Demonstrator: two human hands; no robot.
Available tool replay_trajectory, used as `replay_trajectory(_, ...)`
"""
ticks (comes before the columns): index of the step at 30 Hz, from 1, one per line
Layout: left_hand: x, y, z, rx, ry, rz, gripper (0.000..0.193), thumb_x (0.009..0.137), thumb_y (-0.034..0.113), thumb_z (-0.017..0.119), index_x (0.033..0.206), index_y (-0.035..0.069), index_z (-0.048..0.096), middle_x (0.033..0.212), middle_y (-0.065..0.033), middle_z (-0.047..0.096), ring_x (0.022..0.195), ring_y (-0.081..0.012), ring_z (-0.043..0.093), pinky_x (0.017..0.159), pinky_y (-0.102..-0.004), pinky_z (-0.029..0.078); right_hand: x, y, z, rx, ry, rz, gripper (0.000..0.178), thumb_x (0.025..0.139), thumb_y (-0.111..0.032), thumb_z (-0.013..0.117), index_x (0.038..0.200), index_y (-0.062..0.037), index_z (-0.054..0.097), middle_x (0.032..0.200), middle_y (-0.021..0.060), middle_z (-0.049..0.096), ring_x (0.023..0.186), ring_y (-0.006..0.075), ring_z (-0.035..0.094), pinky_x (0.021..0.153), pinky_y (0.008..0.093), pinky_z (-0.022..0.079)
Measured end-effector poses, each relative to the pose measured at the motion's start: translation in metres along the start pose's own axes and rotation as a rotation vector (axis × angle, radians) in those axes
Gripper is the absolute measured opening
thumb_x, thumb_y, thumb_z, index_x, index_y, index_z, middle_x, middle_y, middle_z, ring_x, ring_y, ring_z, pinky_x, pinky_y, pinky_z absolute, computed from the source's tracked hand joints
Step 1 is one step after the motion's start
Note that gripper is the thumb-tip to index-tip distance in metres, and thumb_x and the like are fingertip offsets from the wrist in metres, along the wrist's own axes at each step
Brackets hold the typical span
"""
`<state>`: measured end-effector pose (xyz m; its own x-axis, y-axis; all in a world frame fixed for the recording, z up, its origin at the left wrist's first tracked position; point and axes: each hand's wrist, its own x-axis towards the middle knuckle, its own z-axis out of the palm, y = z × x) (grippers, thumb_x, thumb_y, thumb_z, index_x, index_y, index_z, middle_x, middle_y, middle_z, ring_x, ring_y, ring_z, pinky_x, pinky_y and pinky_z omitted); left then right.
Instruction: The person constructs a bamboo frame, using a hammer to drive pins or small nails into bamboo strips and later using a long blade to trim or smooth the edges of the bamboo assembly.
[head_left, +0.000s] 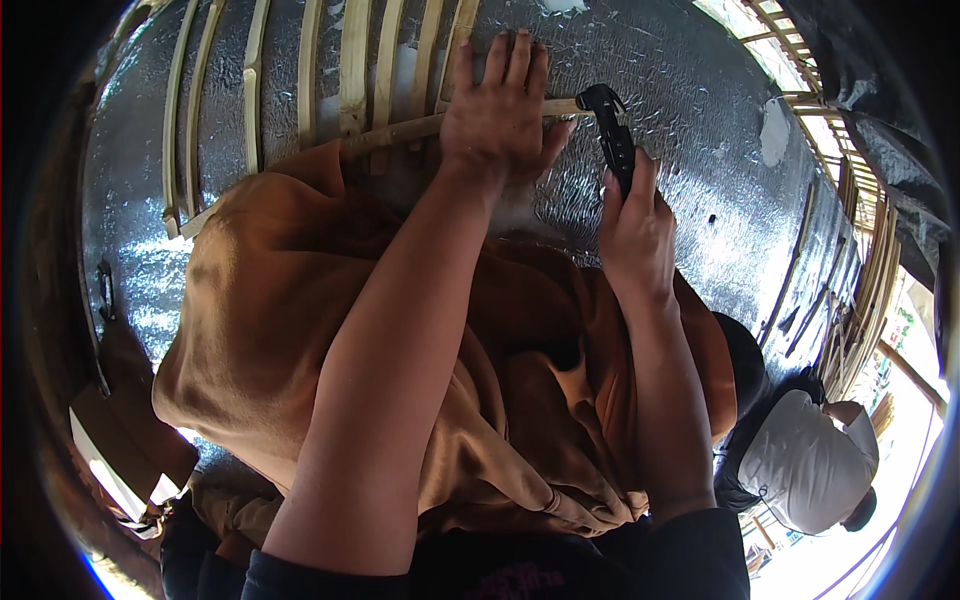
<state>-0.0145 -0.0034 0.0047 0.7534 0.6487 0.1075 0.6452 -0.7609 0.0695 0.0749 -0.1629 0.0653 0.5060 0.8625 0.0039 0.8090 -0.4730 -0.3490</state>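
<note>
My left hand point(497, 115) lies flat with fingers stretched out, pressing across a curved bamboo strip point(400, 131) on the silvery foil surface. The strip runs crosswise under the palm and out past the thumb. My right hand point(638, 225) is closed round the handle of a short black hammer point(612, 130) with a claw-like head. The hammer's head is at the strip's right end and seems to touch it. Several pale bamboo slats point(308, 80) lie lengthwise beyond the strip, their near ends close to it. Whether a nail is there cannot be made out.
Brown cloth point(260, 270) covers my lap and legs. The crinkled foil sheet point(700, 130) spreads all around. A person in a light shirt point(810, 460) is bent over at the right. More thin strips point(870, 290) lie at the right edge; a cardboard box point(130, 440) stands at the left.
</note>
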Motion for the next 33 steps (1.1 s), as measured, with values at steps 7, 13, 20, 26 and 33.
replay_trajectory(7,0.000,0.002,0.000,0.001,0.010,-0.005,0.081,0.098,0.063,0.041,0.157,0.009,0.030,0.162,-0.0100,0.030,0.151,-0.0250,0.026,0.124,-0.0547,0.015,-0.001,-0.004,-0.005,-0.089,-0.002,0.022,0.045,0.100,-0.014,0.057,0.136,0.0043,0.038,0.094,0.0320,0.068,0.080,0.0475,0.071,0.060,0.0510,0.061)
replay_trajectory(13,0.001,0.001,0.001,0.012,-0.012,0.002,0.081,0.098,0.063,0.042,0.157,0.009,0.031,0.162,-0.0099,0.030,0.151,-0.0251,0.026,0.124,-0.0548,0.015,-0.002,-0.004,-0.006,-0.073,0.081,-0.049,0.045,0.099,-0.014,0.058,0.137,0.0034,0.038,0.098,0.0312,0.069,0.080,0.0451,0.071,0.059,0.0495,0.062)
replay_trajectory(20,0.001,0.001,0.000,0.016,-0.046,0.013,0.081,0.099,0.062,0.038,0.158,0.008,0.027,0.164,-0.0120,0.027,0.152,-0.0276,0.025,0.123,-0.0570,0.012,-0.002,-0.007,-0.008,-0.037,0.152,-0.093,0.045,0.099,-0.013,0.059,0.136,0.0027,0.041,0.099,0.0300,0.069,0.078,0.0436,0.072,0.059,0.0474,0.062)
replay_trajectory(26,0.000,-0.001,-0.003,0.031,-0.054,0.007,0.080,0.099,0.061,0.037,0.158,0.008,0.027,0.164,-0.0121,0.026,0.152,-0.0277,0.024,0.123,-0.0575,0.011,-0.007,-0.005,-0.008,-0.056,0.187,-0.094,0.046,0.098,-0.015,0.062,0.136,0.0017,0.042,0.099,0.0273,0.070,0.080,0.0424,0.073,0.060,0.0457,0.063)
replay_trajectory(33,-0.002,-0.001,0.000,0.011,-0.028,0.000,0.081,0.098,0.062,0.039,0.158,0.007,0.027,0.164,-0.0127,0.026,0.152,-0.0278,0.024,0.124,-0.0576,0.011,0.003,-0.003,-0.005,-0.181,0.058,0.043,0.043,0.098,-0.015,0.061,0.134,0.0006,0.042,0.095,0.0273,0.070,0.077,0.0423,0.072,0.055,0.0470,0.060)
